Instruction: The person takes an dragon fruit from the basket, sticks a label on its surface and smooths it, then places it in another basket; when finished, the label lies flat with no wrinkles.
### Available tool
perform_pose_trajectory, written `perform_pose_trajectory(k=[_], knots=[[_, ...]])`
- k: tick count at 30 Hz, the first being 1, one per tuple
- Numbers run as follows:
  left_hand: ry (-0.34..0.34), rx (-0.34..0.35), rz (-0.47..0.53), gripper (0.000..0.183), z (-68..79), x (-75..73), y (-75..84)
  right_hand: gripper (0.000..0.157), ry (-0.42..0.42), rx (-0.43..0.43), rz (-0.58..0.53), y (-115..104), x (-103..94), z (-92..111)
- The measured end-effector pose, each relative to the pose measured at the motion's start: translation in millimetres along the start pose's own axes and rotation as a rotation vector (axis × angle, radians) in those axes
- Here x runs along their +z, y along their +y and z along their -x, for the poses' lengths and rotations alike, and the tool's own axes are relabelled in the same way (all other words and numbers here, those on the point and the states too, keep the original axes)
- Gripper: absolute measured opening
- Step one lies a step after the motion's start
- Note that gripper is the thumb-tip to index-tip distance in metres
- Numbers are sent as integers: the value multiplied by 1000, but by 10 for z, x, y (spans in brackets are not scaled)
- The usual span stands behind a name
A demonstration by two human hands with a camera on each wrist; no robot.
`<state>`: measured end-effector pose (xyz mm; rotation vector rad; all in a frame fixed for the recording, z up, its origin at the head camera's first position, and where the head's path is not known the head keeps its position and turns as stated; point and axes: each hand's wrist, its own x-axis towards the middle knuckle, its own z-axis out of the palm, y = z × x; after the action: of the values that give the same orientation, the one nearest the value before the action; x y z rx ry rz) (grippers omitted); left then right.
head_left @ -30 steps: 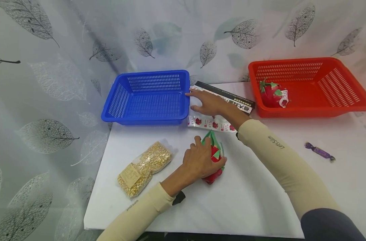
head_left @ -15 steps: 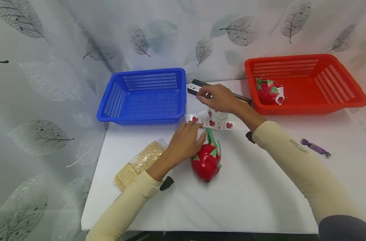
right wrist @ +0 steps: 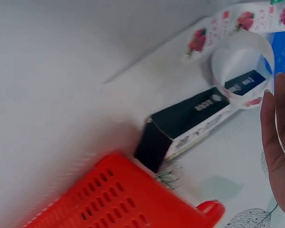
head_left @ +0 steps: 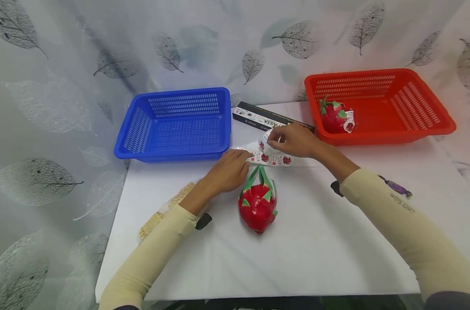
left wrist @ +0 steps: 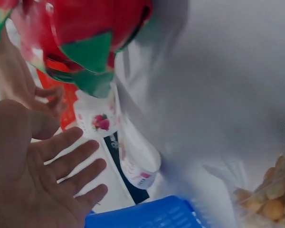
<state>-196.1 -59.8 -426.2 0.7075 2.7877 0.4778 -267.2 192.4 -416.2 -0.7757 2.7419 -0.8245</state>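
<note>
A red toy dragon fruit [head_left: 258, 209] with green leaf tips lies mid-table in the head view. Beyond it a strip of dragon fruit stickers [head_left: 275, 159] runs out from a white sticker roll [right wrist: 242, 66]. My left hand [head_left: 229, 170] is over the strip's left end; its fingers [left wrist: 78, 164] are spread and relaxed in the left wrist view. At the roll is my right hand [head_left: 295, 140], its fingertips [right wrist: 270, 97] right at the roll's edge and its fingers nearly straight. Part of the roll is hidden behind that hand in the head view.
A blue basket [head_left: 173, 155] stands back left, a red basket [head_left: 386, 138] back right with another dragon fruit [head_left: 333, 118] inside. Between them lies a black and white pasta box [head_left: 258, 116]. A bag of corn kernels [head_left: 153, 224] is partly under the left forearm; a purple candy [head_left: 397, 188] lies right.
My left hand has left the dragon fruit and moved up and left to the sticker strip. My right hand has come back from beside the blue basket and the box to the sticker roll.
</note>
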Motion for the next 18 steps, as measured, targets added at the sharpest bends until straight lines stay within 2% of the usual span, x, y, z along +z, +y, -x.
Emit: perform_pose_trajectory(k=[4, 8, 13, 18], knots=[[-37, 42, -46, 46, -41, 37, -67, 27, -54, 27, 32, 123, 123, 63], [-109, 75, -87, 51, -95, 58, -136, 27, -80, 6, 84, 234, 260, 114], [-204, 101, -124, 58, -178, 61, -196, 28, -58, -28, 109, 312, 380, 168], [-261, 81, -203, 63, -239, 104, -229, 29, -27, -25, 168, 362, 476, 164]])
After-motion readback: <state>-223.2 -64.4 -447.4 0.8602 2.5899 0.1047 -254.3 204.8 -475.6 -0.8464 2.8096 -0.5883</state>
